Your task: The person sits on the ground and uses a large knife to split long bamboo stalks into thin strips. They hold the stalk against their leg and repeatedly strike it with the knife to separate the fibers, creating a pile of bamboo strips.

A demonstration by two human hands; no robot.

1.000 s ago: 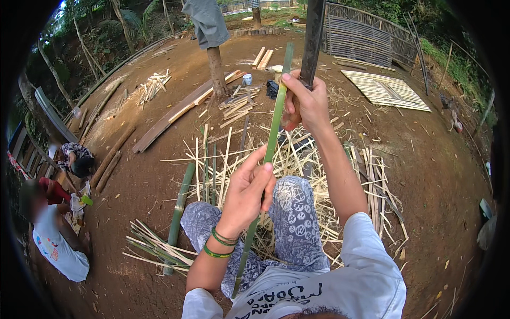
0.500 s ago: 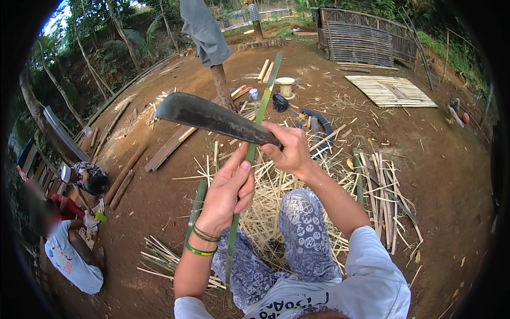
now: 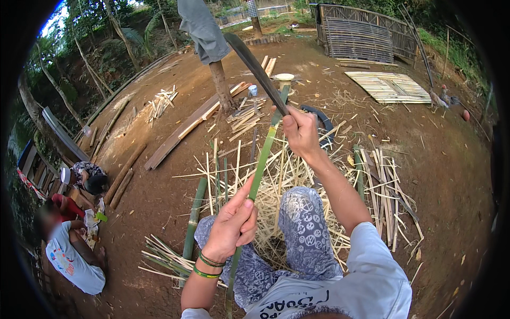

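Observation:
My left hand (image 3: 231, 226) is closed around a long green bamboo strip (image 3: 261, 169), which runs up and away from my lap. A machete (image 3: 256, 68) is gripped in my right hand (image 3: 303, 131), its dark broad blade slanting up to the far left. Close to my right hand, the blade's lower end crosses the far part of the strip, just beyond a pale band on it. I cannot tell whether the edge has bitten into the bamboo. Pale bamboo shavings (image 3: 270, 218) lie heaped between and beyond my knees.
Split slats (image 3: 383, 186) lie to the right, and a green bamboo pole (image 3: 194, 218) to the left. Two people crouch at the far left, one in a light blue shirt (image 3: 74, 260). A post (image 3: 219, 82), a white stool (image 3: 284, 80) and a woven panel (image 3: 390, 87) stand or lie farther off.
The machete has swung from lying nearly level across the strip to pointing up and away. My right hand has moved slightly away along the strip; my left hand has shifted a little nearer me.

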